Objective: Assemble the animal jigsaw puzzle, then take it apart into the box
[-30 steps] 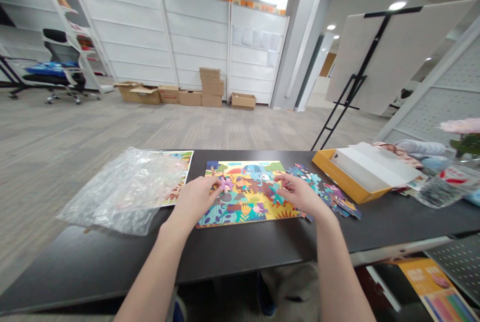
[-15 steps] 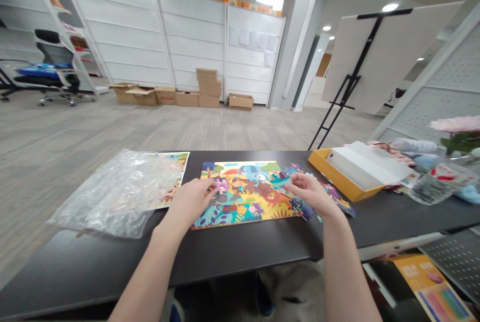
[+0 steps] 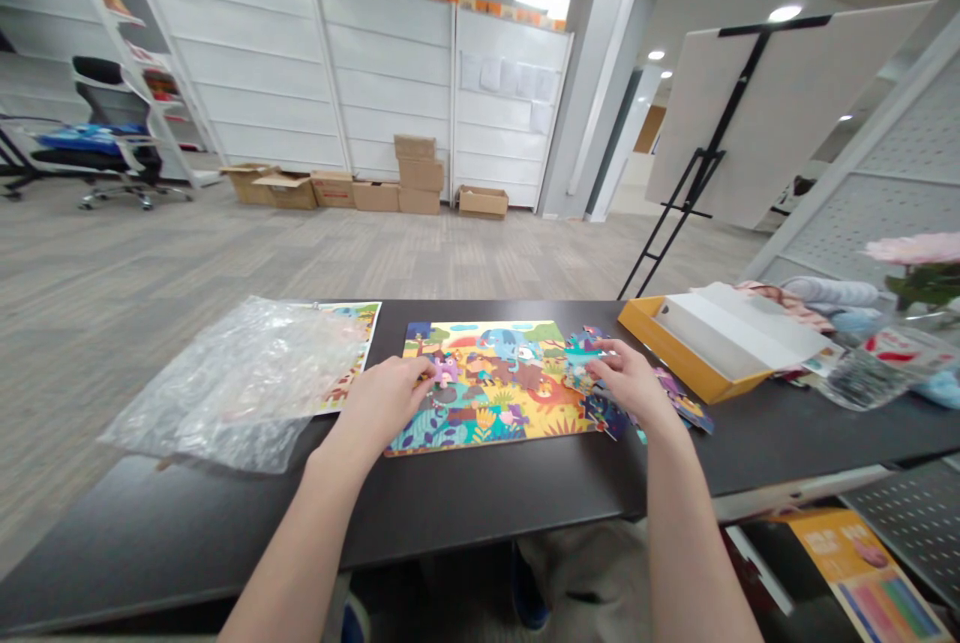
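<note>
A colourful jigsaw puzzle with animals on it lies flat in the middle of the black table. My left hand is over its left side, thumb and forefinger pinching a purple-and-pink puzzle piece. On the puzzle's right edge, several teal and dark blue loose pieces lie close together, partly overlapping. My right hand hovers over these pieces with thumb and forefinger apart, and I see nothing between them. More pieces lie to the right, partly behind this hand.
A crinkled clear plastic bag covers part of a printed picture sheet on the left. To the right stand an open yellow box and a clear container. Below the tabletop, another box shows at the lower right.
My right hand has shifted slightly right and up, uncovering more of the teal pieces. My left hand stays on the purple-and-pink piece.
</note>
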A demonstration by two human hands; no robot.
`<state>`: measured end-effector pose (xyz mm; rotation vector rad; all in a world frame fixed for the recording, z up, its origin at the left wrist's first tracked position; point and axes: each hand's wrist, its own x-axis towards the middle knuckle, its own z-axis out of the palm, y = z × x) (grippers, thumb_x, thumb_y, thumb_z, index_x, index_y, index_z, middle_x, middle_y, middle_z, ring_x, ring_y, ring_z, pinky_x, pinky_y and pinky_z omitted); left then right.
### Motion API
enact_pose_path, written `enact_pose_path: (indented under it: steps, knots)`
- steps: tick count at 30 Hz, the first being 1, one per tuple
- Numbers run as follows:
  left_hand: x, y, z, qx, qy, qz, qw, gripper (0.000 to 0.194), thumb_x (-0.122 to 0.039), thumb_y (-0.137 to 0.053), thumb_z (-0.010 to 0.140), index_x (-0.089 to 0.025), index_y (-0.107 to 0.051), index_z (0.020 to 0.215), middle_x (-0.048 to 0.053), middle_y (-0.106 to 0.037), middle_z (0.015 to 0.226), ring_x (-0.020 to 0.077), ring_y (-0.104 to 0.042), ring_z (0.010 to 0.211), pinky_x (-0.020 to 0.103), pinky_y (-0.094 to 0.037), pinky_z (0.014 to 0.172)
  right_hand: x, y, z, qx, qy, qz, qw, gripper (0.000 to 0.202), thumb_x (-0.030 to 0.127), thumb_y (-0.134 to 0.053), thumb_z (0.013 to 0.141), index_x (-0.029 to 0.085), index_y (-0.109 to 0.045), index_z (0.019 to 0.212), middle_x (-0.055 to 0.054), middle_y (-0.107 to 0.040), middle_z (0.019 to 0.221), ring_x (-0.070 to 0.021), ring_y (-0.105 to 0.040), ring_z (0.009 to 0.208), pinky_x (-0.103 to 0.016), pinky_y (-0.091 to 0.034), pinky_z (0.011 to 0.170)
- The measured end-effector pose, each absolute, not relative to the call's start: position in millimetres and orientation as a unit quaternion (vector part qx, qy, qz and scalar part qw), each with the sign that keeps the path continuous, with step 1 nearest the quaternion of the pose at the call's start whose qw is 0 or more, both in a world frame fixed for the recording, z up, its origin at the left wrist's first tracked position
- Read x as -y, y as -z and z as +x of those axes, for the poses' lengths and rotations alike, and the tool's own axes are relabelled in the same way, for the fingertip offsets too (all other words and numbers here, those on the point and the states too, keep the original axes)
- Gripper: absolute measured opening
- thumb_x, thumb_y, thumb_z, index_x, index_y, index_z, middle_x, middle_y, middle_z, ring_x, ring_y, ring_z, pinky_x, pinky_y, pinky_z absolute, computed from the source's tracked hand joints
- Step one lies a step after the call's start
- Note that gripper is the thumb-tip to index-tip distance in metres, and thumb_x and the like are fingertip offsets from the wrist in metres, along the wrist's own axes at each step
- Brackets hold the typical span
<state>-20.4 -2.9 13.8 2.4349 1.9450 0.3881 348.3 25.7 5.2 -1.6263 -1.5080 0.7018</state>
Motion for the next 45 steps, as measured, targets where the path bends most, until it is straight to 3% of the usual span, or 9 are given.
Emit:
enact_pose_path:
  steps: [5, 12, 17, 23, 30, 34, 37, 41, 45]
  knots:
    - [3, -14, -20, -0.622, -0.115, 0.774, 0.007, 0.026, -0.036, -0.051, 0.097, -0.026, -0.073, 0.108, 0.010, -0.075, 0.099, 0.0299, -0.072, 0.093, 0.034, -0.050, 0.074, -27, -8, 334, 0.590, -0.272, -0.644, 0.405, 0.027, 0.040, -0.063, 0.077, 0.023, -0.057, 0.097, -0.006, -0.075, 0.076, -0.0244, -0.071, 0.070, -0.035, -0.053, 0.062]
    - [2, -15, -19, -0.629, -0.100, 0.771, 0.014, 0.027, -0.037, -0.049, 0.098, -0.026, -0.072, 0.110, 0.008, -0.076, 0.102, 0.0271, -0.071, 0.097, 0.032, -0.050, 0.077, -33, -3, 298, 0.635, -0.297, -0.572, 0.426, 0.019, 0.036, -0.061, 0.081, 0.021, -0.063, 0.093, -0.005, -0.071, 0.087, -0.0204, -0.071, 0.069, -0.031, -0.054, 0.059]
    - [1, -15, -19, -0.630, -0.091, 0.771, 0.021, 0.027, -0.037, -0.049, 0.099, -0.026, -0.071, 0.110, 0.007, -0.076, 0.105, 0.0259, -0.070, 0.102, 0.032, -0.050, 0.081, -38, 3, 290, 0.664, -0.269, -0.564, 0.410, 0.014, 0.031, -0.060, 0.083, 0.019, -0.066, 0.089, -0.005, -0.072, 0.083, -0.0195, -0.071, 0.073, -0.032, -0.055, 0.070]
    - [1, -15, -19, -0.630, -0.104, 0.769, 0.026, 0.028, -0.040, -0.050, 0.098, -0.026, -0.072, 0.108, 0.008, -0.076, 0.103, 0.0275, -0.071, 0.099, 0.033, -0.050, 0.080, -46, 3, 271, 0.647, -0.282, -0.580, 0.407, 0.010, 0.025, -0.059, 0.083, 0.018, -0.066, 0.085, -0.006, -0.074, 0.079, -0.0203, -0.071, 0.075, -0.030, -0.053, 0.067]
    - [5, -18, -23, -0.626, -0.122, 0.769, 0.041, 0.029, -0.036, -0.049, 0.098, -0.024, -0.072, 0.112, 0.008, -0.076, 0.108, 0.0288, -0.070, 0.102, 0.036, -0.051, 0.084, -43, 0, 234, 0.688, -0.319, -0.550, 0.350, 0.021, 0.012, -0.058, 0.083, 0.018, -0.069, 0.100, -0.005, -0.077, 0.083, -0.0186, -0.073, 0.077, -0.028, -0.054, 0.072]
    - [7, -21, -24, -0.620, -0.136, 0.772, 0.043, 0.029, -0.030, -0.048, 0.098, -0.023, -0.072, 0.113, 0.007, -0.076, 0.112, 0.0267, -0.069, 0.104, 0.035, -0.051, 0.089, -45, -4, 257, 0.696, -0.196, -0.605, 0.334, 0.022, 0.013, -0.054, 0.088, 0.018, -0.074, 0.098, -0.008, -0.078, 0.098, -0.0208, -0.072, 0.085, -0.033, -0.054, 0.082]
    - [8, -24, -21, -0.619, -0.141, 0.772, 0.046, 0.029, -0.031, -0.048, 0.098, -0.023, -0.072, 0.113, 0.008, -0.076, 0.111, 0.0266, -0.069, 0.104, 0.035, -0.051, 0.089, -46, -4, 271, 0.706, -0.099, -0.644, 0.276, 0.032, 0.011, -0.047, 0.092, 0.019, -0.076, 0.103, -0.011, -0.076, 0.110, -0.0233, -0.070, 0.098, -0.035, -0.051, 0.090]
    - [11, -29, -16, -0.615, -0.152, 0.771, 0.070, 0.028, -0.033, -0.049, 0.098, -0.023, -0.072, 0.110, 0.007, -0.077, 0.110, 0.0264, -0.070, 0.102, 0.035, -0.051, 0.087, -43, -2, 272, 0.745, -0.053, -0.640, 0.181, 0.039, 0.004, -0.047, 0.088, 0.021, -0.078, 0.104, -0.011, -0.073, 0.119, -0.0253, -0.068, 0.109, -0.035, -0.047, 0.097]
    - [12, -32, -14, -0.608, -0.166, 0.772, 0.087, 0.028, -0.037, -0.049, 0.098, -0.023, -0.072, 0.108, 0.005, -0.077, 0.112, 0.0265, -0.070, 0.103, 0.035, -0.051, 0.088, -44, -1, 273, 0.736, -0.031, -0.659, 0.150, 0.033, 0.009, -0.048, 0.091, 0.019, -0.077, 0.105, -0.013, -0.072, 0.120, -0.0272, -0.067, 0.109, -0.038, -0.044, 0.101]
